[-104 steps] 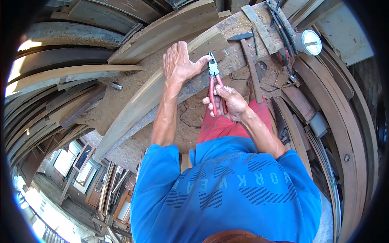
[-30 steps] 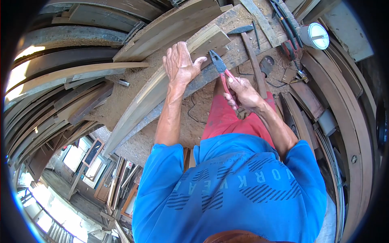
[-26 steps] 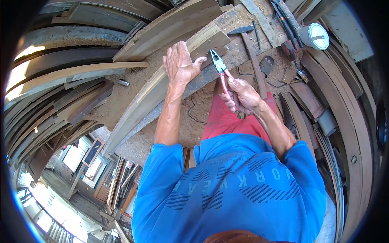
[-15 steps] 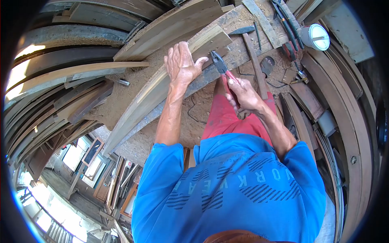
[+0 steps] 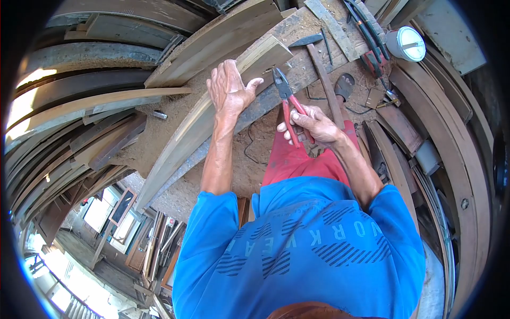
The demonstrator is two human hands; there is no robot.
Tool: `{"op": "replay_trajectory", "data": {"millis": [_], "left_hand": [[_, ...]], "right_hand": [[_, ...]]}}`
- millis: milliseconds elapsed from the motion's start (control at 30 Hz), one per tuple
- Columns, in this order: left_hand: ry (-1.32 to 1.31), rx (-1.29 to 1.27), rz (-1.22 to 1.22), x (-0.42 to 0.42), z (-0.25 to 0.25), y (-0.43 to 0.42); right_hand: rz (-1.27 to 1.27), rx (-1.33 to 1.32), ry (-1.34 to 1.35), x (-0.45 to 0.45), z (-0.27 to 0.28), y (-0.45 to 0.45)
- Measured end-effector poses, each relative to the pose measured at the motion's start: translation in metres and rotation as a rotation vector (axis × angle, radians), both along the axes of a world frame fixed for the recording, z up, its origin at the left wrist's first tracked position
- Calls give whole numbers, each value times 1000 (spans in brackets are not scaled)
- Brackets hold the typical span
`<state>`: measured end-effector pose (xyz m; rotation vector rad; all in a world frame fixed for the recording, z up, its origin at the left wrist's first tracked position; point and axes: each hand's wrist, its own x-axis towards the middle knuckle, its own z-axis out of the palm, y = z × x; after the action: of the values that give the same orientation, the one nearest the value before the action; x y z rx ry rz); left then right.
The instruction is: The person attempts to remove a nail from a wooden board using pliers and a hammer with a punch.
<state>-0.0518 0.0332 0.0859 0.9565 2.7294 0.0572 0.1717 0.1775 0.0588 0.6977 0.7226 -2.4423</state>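
My left hand (image 5: pixel 231 91) lies on a long wooden plank (image 5: pixel 207 110), its fingers stretched out together and the thumb spread to the side. Combination pliers (image 5: pixel 285 90) with red handles and dark jaws are in my right hand (image 5: pixel 317 125), which is wrapped around the handles. Their jaws point at the side of the plank near its far end, and I cannot tell whether they touch the wood. The handles stand apart. Right of the pliers, a hammer (image 5: pixel 322 74) rests with its head on the bench and its wooden handle toward me.
A thin dark rod (image 5: pixel 326 47) and a flat strip (image 5: pixel 333 29) lie on the sawdust-covered bench. Beyond stand a white bucket (image 5: pixel 410 44) and a dark cable-like bundle (image 5: pixel 366 26). Stacked boards (image 5: pixel 101 101) crowd the left; more timber (image 5: pixel 451 159) lines the right.
The pliers' handles have spread apart and my right fingers have shifted on them. My left hand stays flat on the plank. The whole view has shifted slightly.
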Motion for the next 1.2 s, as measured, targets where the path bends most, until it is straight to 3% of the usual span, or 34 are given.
{"op": "replay_trajectory", "data": {"millis": [233, 333, 567, 867, 1200], "left_hand": [[-1, 8, 9, 0, 0, 1], [-6, 7, 14, -2, 2, 1], [2, 44, -8, -3, -2, -1], [-6, 31, -3, -5, -1, 1], [24, 63, -27, -5, -6, -1]], "right_hand": [[30, -93, -13, -11, -11, -5], [-105, -274, -58, -6, -22, -6], [-54, -280, -74, -7, -30, -2], [-243, -582, 106, 3, -31, -1], [-280, -470, 57, -1, -31, -11]]}}
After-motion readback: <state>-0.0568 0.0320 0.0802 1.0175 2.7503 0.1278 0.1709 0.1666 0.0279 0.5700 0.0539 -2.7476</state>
